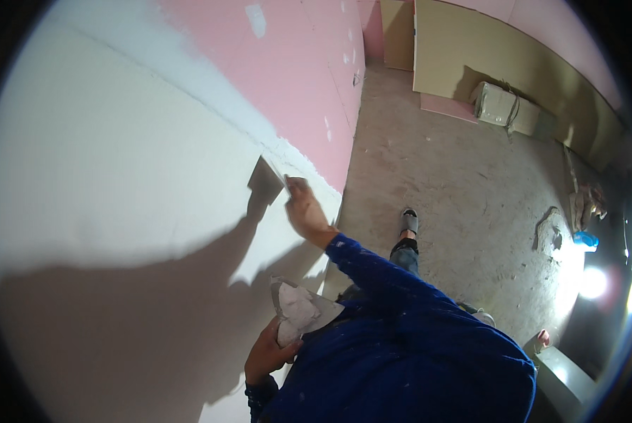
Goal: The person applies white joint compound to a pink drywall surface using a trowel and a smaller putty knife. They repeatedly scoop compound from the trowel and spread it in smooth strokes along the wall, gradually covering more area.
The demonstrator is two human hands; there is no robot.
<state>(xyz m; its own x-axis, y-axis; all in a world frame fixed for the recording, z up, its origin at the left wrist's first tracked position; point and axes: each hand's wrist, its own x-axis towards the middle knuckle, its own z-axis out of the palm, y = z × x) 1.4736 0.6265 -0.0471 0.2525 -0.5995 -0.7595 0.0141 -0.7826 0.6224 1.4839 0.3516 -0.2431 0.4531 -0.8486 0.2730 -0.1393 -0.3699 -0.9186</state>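
Note:
My right hand reaches up to the wall, fingers closed round a putty knife. The knife's thin blade shows nearly edge-on close to the wall, so I cannot tell whether it touches. Its dark shadow falls just left of it. Lower down, near my body, my left hand grips a wide putty knife from below; its handle is hidden. A thick heap of white putty lies on that broad blade. The wall is coated white here, with a fresh strip along a seam beside bare pink board.
Tan boards lean at the far wall, with a tied bundle before them. A bright lamp glares at right, near a blue object. My foot stands on the concrete floor. A pale box-like piece sits lower right.

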